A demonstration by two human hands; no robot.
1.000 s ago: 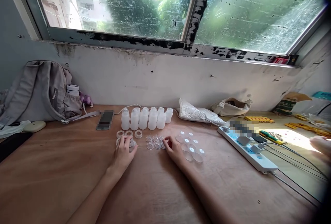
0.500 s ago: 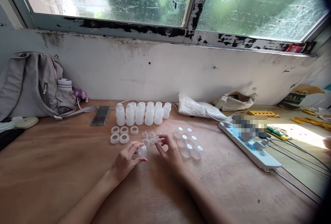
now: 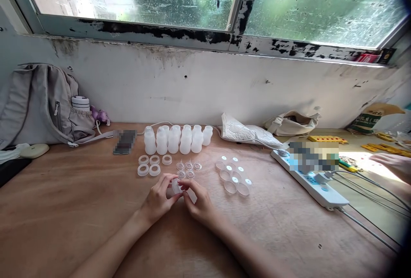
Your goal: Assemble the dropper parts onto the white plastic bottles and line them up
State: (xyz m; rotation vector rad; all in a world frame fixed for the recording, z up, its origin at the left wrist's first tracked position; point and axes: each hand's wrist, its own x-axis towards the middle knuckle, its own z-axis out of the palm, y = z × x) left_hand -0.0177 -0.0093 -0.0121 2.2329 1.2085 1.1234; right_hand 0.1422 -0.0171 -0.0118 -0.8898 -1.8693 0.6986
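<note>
My left hand [image 3: 159, 194] is closed around a translucent bottle collar [image 3: 176, 186], tipped on its side with its opening toward the right. My right hand [image 3: 199, 201] meets it there, thumb and fingertips pinched at the opening on what looks like a clear teat, mostly hidden by the fingers. Just beyond both hands several clear teats [image 3: 189, 166] stand on the table. White ring collars [image 3: 143, 170] lie to their left. Several round clear caps with white dots [image 3: 230, 187] are spread out to the right.
Frosted bottles [image 3: 173, 141] stand in rows behind the parts, with a phone [image 3: 124, 142] on their left. A backpack [image 3: 41, 102] is at far left. Rightward lie a white pouch [image 3: 247, 134] and a power strip [image 3: 311, 184] with cables. Another person's hand [image 3: 393, 164] is at far right.
My right hand has moved left and nearer, from the teats to the collar, seemingly taking one teat along. My left hand keeps its hold. Another person's hand has come further into view.
</note>
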